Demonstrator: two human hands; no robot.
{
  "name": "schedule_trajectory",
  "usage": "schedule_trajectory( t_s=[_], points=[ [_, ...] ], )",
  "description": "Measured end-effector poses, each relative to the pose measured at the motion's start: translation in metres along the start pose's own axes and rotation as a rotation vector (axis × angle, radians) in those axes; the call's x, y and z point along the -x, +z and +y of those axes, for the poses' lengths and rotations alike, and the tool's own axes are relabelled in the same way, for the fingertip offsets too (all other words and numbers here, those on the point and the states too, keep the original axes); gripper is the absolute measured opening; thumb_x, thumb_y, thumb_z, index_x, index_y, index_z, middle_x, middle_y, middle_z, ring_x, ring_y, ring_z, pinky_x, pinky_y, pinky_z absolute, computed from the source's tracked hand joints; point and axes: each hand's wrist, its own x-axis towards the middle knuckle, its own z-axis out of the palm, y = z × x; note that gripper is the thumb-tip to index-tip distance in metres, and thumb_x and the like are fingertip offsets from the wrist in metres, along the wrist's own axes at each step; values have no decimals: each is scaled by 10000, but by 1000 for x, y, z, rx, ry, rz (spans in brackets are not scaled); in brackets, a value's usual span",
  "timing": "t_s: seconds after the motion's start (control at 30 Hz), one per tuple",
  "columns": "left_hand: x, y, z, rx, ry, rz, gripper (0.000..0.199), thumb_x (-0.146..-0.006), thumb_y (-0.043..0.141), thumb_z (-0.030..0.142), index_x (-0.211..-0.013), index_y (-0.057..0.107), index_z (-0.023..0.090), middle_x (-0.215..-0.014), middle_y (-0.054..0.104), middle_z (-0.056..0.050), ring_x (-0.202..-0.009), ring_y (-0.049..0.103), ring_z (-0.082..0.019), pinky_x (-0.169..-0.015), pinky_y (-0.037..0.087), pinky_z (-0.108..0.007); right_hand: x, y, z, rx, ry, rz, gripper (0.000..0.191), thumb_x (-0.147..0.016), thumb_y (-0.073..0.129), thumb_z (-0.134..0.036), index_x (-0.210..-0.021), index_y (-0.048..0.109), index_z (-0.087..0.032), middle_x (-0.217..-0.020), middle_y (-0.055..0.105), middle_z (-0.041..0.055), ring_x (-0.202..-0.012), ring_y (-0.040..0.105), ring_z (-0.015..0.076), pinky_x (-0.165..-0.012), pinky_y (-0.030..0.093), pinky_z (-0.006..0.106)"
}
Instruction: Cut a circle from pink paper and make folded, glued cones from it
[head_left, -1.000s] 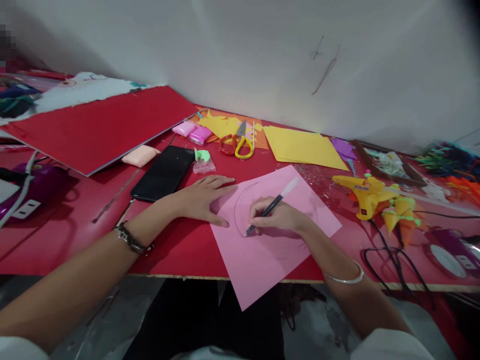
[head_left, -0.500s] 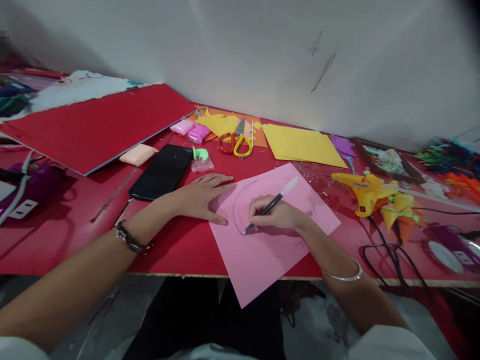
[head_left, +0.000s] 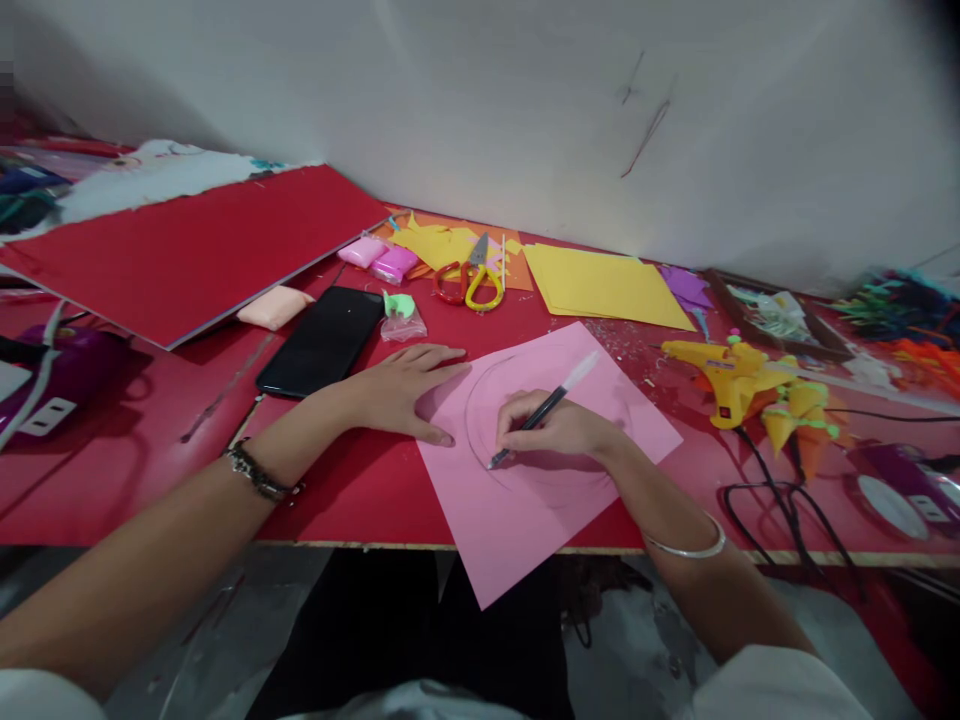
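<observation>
A sheet of pink paper (head_left: 502, 530) lies turned at an angle on the red table, one corner hanging over the front edge. Dark curved lines form a large round outline on it, partly covered by my right hand (head_left: 555, 425). That hand is closed around a black pen (head_left: 544, 408) with a clear end, its tip touching the line at the left of the outline. My left hand (head_left: 405, 390) lies flat with fingers spread, its fingertips and thumb on the paper's left edge. A black phone (head_left: 322, 340) lies just beyond my left wrist.
Scissors (head_left: 476, 280) lie among yellow scraps at the back, beside yellow paper sheets (head_left: 607, 285). On the right are a yellow glue gun (head_left: 724, 375) and its black cables (head_left: 787, 510). A large red board (head_left: 202, 240) lies at left; a wall (head_left: 487, 110) rises behind.
Almost nothing differs. Both hands keep their places, and the pen tip stays at nearly the same spot on the line. The view has shifted very slightly.
</observation>
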Motion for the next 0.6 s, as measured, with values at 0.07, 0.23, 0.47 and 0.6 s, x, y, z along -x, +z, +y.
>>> schedule_trajectory(
  t_s=[0.07, 0.23, 0.47, 0.6],
  points=[
    [0, 0, 0, -1, -3, 2, 935, -655, 452, 737, -1397, 214, 221, -1470, 186, -77, -1315, 171, -305, -1058, 151, -432, 1, -1, 1, 28, 3, -17, 200, -805, 546, -287, -669, 604, -152, -677, 616, 14, -718, 556, 119, -707, 449, 254],
    [0, 0, 0, 5, 6, 4, 924, -660, 466, 723, -1399, 204, 235, -1471, 184, -73, -1319, 163, -299, -1060, 143, -438, 3, -6, 4, 135, 23, -99, 281, -814, 517, -334, -618, 604, -152, -618, 596, 17, -653, 525, 113, -656, 432, 242],
    [1, -2, 1, 34, -8, -12, 920, -664, 486, 706, -1402, 184, 246, -1476, 165, -68, -1322, 153, -303, -1061, 144, -447, 9, -11, 3, 99, 73, -285, 311, -833, 468, -264, -565, 569, -142, -543, 566, -4, -534, 483, 77, -612, 421, 224],
    [0, -2, 1, 29, -3, -8, 916, -663, 492, 700, -1399, 194, 243, -1475, 170, -74, -1321, 153, -301, -1062, 143, -444, 10, -11, 2, 74, 43, -219, 280, -829, 495, -318, -658, 624, -138, -586, 592, 5, -564, 509, 86, -629, 427, 231]
  ],
)
